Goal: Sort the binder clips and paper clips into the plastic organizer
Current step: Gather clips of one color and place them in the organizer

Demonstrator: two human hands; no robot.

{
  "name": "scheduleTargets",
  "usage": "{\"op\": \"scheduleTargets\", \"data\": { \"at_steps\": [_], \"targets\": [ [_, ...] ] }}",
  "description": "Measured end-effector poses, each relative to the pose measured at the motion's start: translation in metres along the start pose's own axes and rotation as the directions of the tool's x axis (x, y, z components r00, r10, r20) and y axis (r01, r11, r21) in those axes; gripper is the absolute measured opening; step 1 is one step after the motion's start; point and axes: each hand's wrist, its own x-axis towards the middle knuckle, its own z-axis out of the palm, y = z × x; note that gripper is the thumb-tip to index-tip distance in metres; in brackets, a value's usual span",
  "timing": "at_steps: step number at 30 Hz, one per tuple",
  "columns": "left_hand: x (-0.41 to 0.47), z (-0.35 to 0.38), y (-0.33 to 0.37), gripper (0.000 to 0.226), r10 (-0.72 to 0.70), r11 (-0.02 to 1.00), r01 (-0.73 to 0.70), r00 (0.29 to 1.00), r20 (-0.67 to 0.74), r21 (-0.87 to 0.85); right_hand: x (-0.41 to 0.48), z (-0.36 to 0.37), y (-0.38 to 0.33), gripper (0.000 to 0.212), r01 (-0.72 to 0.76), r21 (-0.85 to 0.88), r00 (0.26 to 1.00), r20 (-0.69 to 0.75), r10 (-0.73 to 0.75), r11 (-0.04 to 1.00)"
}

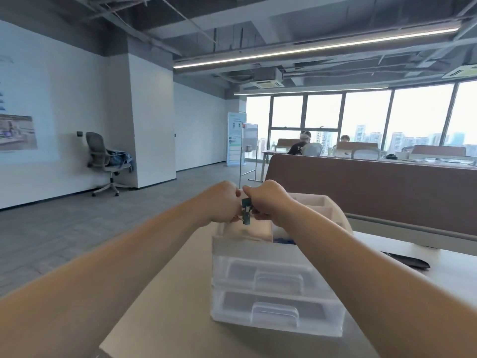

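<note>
Forearms [129, 254] bare; left hand [222, 204], right hand [269, 202] bare

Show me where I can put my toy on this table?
Bare table lies left of the plastic organizer, up to the table's edge. Another strip lies between the organizer and the dark flat object. Above the organizer it is crowded: the left hand and right hand pinch a binder clip.

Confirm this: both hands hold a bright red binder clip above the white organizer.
The colour is wrong. The left hand and right hand hold a dark teal binder clip, not a red one, above the white organizer; the head view shows it.
</note>
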Motion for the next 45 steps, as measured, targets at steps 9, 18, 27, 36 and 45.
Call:
{"op": "scheduleTargets", "data": {
  "at_steps": [9,18,27,36,45],
  "targets": [
    [-0.005,-0.007,-0.017,0.046,-0.003,0.999,0.007,0.998,-0.07,0.052,0.007,0.012,-0.005,0.08,-0.189,0.1,0.978,0.114,0.177,0.977],
    [-0.035,0.01,-0.001,0.02,0.126,0.992,-0.126,0.99,-0.057,-0.001,-0.012,-0.011,0.013,0.061,-0.05,0.26,0.998,-0.026,0.059,0.964],
    [-0.061,0.089,0.061,0.021,0.361,0.929,-0.354,0.931,0.053,-0.105,-0.099,-0.112,0.068,0.043,0.036,0.177,0.988,-0.152,-0.009,0.984],
    [-0.079,0.216,0.094,0.017,0.481,0.876,-0.46,0.813,0.327,-0.145,-0.176,-0.2,0.179,0.03,-0.162,-0.119,0.955,-0.269,0.125,0.98],
    [-0.054,0.306,0.099,0.022,0.45,0.859,-0.51,0.792,0.413,0.04,-0.196,-0.235,0.263,0.014,-0.309,-0.427,0.928,-0.329,0.172,0.85]
  ]
}}
